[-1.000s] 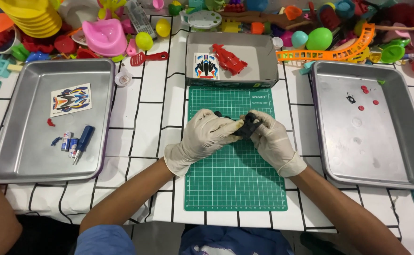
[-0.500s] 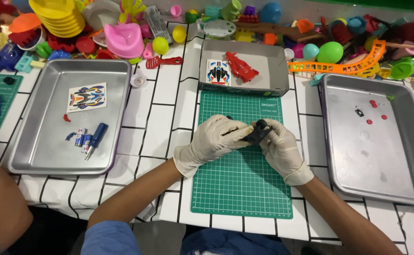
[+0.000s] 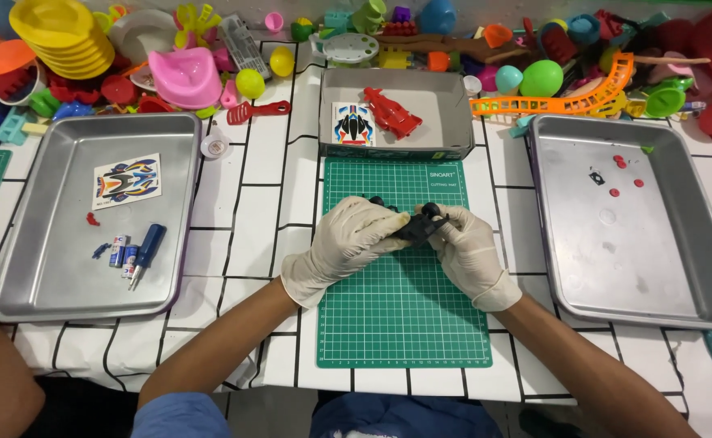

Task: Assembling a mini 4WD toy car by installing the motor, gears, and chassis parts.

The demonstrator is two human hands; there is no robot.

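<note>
A small black plastic toy-car chassis is held between two white-gloved hands above the green gridded cutting mat.

The chassis is gripped from both sides, seemingly for steadiness: the left hand is closed over its left end, the right hand is pinched on its right end, where a round black wheel shows. Farther off, a grey cardboard box lid holds a glossy red car body shell. Smooth metal trays lie left and right.

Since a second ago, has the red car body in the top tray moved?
No. The red car body lies beside the sticker sheet in the tray, as before.
</note>
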